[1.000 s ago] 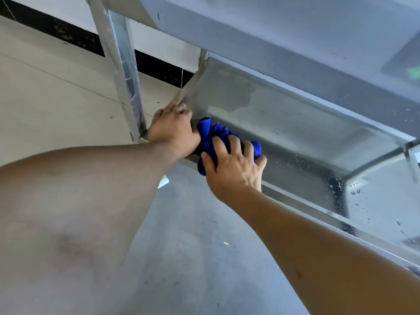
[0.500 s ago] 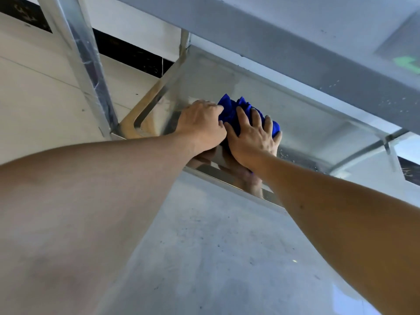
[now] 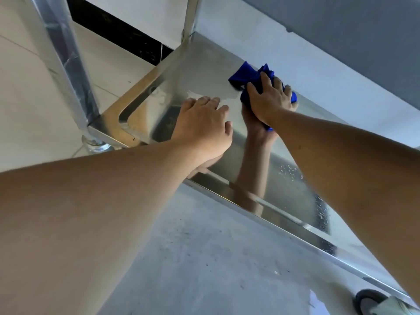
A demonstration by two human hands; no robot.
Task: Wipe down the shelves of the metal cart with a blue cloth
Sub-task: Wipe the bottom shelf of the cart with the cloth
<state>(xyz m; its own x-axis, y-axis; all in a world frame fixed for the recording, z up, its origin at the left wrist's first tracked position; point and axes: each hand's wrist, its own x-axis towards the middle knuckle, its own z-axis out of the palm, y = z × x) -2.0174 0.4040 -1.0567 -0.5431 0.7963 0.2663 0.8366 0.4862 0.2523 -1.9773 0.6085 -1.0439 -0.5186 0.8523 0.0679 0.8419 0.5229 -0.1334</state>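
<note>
Both bare forearms are reaching forward; the right hand (image 3: 271, 100) is gripping with curled fingers, the left hand (image 3: 203, 123) is resting palm-down, fingers relaxed.

The cloth (image 3: 250, 76) lies on the bottom shelf (image 3: 200, 71), toward its far edge, under the right hand (image 3: 270, 98). The left hand (image 3: 204, 126) rests on the shelf nearer and to the left, apart from the cloth. A post (image 3: 66, 62) stands at the shelf's near left corner, another (image 3: 189, 17) at the far left. A caster (image 3: 370, 301) sits below the near right edge.
</note>
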